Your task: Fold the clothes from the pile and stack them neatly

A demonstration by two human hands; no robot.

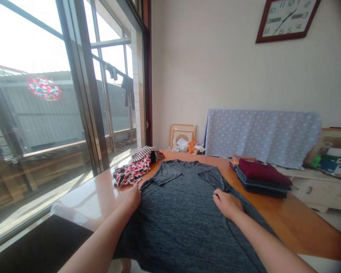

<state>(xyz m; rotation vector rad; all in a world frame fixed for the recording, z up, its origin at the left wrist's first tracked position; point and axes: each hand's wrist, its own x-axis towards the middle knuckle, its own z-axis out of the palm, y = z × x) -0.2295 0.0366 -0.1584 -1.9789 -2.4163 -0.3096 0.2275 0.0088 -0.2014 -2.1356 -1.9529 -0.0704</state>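
A dark grey heathered T-shirt (182,212) lies spread over the table, its neckline at the far end and its hem hanging over the near edge. Both short sleeves are turned inward on top of it. At the shirt's left side, below the sleeve, my left hand (134,196) is closed on the fabric edge, its fingertips partly hidden. My right hand (227,203) rests on the right part of the shirt, with its fingers curled and pinching the cloth.
Patterned red, black and white clothes (135,168) lie in a loose heap at the back left. A stack of folded clothes (261,176) stands right on the orange-brown table (309,218). A large window (45,113) borders the left side. Behind is a polka-dot cloth (261,136).
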